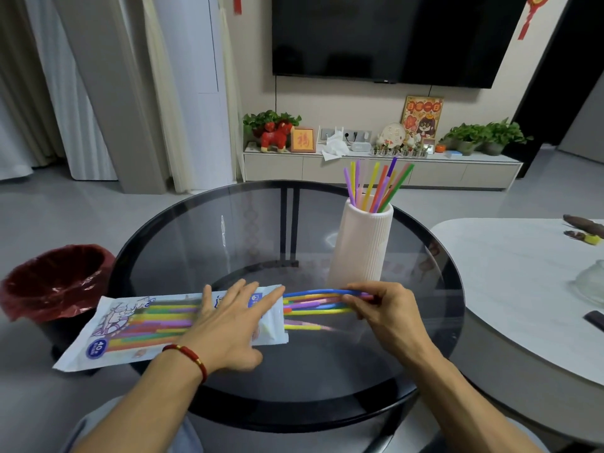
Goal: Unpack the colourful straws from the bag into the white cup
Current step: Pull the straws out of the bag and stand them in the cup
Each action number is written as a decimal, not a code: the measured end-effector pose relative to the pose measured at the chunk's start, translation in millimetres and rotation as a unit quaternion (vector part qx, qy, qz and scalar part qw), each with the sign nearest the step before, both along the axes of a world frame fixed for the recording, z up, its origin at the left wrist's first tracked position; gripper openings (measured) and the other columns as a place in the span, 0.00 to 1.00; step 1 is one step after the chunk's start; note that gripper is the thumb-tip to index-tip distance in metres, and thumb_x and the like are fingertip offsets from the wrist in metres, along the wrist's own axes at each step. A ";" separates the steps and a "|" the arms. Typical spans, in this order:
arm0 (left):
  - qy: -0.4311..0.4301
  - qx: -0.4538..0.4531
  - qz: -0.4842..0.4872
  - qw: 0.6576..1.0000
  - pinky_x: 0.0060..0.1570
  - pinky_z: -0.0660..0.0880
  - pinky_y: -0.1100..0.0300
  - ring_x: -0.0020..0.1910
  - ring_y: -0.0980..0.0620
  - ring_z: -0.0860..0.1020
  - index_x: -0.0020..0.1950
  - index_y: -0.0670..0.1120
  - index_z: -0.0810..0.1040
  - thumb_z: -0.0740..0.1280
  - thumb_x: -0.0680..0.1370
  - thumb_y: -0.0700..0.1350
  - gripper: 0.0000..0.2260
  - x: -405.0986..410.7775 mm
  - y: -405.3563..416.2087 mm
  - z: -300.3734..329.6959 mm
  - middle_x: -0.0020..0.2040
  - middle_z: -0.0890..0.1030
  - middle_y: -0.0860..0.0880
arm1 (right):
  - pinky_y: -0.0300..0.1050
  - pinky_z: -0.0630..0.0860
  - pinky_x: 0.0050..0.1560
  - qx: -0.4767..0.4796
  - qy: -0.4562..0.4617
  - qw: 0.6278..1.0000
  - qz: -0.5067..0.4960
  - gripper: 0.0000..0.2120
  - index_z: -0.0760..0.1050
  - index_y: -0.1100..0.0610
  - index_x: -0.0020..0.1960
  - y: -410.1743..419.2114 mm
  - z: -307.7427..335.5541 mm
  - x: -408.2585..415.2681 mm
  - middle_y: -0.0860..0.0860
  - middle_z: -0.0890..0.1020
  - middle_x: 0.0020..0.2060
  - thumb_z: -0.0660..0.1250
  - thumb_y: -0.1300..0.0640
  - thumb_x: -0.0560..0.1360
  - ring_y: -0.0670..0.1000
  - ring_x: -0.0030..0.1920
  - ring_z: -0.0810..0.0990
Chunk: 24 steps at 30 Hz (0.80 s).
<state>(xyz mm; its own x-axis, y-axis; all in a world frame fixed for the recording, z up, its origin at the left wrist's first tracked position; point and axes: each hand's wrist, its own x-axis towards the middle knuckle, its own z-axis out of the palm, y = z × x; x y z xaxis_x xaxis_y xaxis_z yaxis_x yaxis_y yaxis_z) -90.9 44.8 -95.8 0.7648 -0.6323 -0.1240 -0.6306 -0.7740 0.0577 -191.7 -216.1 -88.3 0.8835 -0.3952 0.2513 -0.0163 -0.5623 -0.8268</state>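
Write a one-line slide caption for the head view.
Left hand presses the bag flat while right hand pulls straws out, near the cup.

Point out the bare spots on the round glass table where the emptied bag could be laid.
The far-left stretch of the round dark glass table, between its rim and the ribbed white cup, is bare. So is the near edge between the forearms. The strip before the cup is crowded: left hand on the printed straw bag, right hand gripping colourful straws.

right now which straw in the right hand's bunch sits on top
The blue straw, arching above the yellow, pink and purple ones pinched by the right hand.
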 end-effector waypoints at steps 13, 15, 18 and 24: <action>-0.025 -0.129 -0.014 0.991 0.75 0.51 0.36 0.68 0.53 0.67 0.63 0.54 0.68 0.54 0.82 0.59 0.14 -16.8 -50.0 -1.2 0.63 0.73 0.54 | 0.38 0.71 0.29 0.221 -0.034 0.973 0.055 0.05 0.90 0.54 0.47 -31.6 19.0 -22.8 0.55 0.81 0.30 0.78 0.53 0.74 0.51 0.30 0.75; -0.026 -0.114 -0.015 0.993 0.74 0.52 0.35 0.66 0.51 0.68 0.59 0.53 0.67 0.53 0.82 0.56 0.10 -17.1 -49.9 -2.2 0.60 0.73 0.54 | 0.36 0.73 0.28 0.304 -0.061 0.950 0.032 0.14 0.90 0.57 0.45 -35.5 24.7 -27.1 0.55 0.84 0.32 0.82 0.49 0.65 0.50 0.30 0.77; -0.023 -0.107 -0.020 0.994 0.73 0.54 0.33 0.64 0.50 0.68 0.54 0.53 0.65 0.53 0.83 0.52 0.05 -18.4 -50.8 -1.9 0.58 0.74 0.53 | 0.33 0.78 0.33 0.395 -0.080 0.915 0.016 0.19 0.89 0.58 0.41 -32.0 29.0 -26.3 0.51 0.86 0.35 0.82 0.45 0.58 0.45 0.33 0.83; -0.019 -0.136 -0.029 0.990 0.73 0.55 0.36 0.63 0.50 0.68 0.52 0.55 0.62 0.54 0.83 0.45 0.04 -20.0 -51.0 2.5 0.56 0.75 0.54 | 0.37 0.73 0.31 0.462 -0.078 0.882 0.050 0.28 0.82 0.56 0.60 10.4 20.6 -14.7 0.49 0.80 0.35 0.78 0.43 0.65 0.45 0.35 0.80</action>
<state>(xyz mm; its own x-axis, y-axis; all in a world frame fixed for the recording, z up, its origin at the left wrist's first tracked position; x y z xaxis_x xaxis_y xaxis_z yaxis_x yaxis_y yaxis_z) -110.9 -6.2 -93.3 0.7268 -0.6816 0.0850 -0.6794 -0.6952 0.2348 -206.4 -205.7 -67.8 0.9091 -0.4163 -0.0162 0.1488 0.3610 -0.9206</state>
